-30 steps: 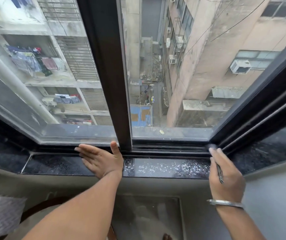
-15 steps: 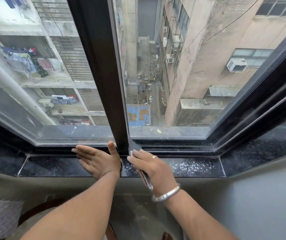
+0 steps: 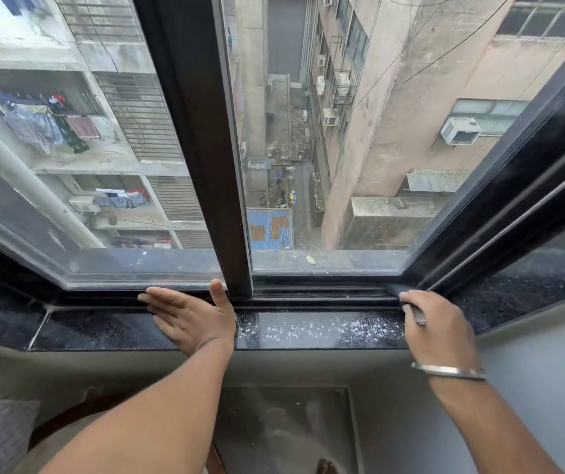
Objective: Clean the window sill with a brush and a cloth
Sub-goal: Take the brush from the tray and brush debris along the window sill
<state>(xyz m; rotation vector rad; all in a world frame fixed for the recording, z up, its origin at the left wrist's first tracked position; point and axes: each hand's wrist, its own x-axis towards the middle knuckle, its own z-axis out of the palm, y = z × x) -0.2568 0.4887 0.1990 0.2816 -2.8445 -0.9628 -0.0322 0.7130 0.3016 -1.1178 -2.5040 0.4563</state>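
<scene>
Right hand [image 3: 436, 325], perhaps brush-holding, back rightward.

The sill [image 3: 308, 331] is dark, glossy speckled stone, running level under both hands, with white specks scattered on the stretch between them. The brush [image 3: 418, 315] is a thin dark handle gripped in the right hand, its head hidden at the sill's right corner.

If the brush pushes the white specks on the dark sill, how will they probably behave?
The white specks look small and loose, so they would probably slide easily. The sill looks glossy, so they should hardly grip. Being fine, some may scatter rather than gather.
</scene>
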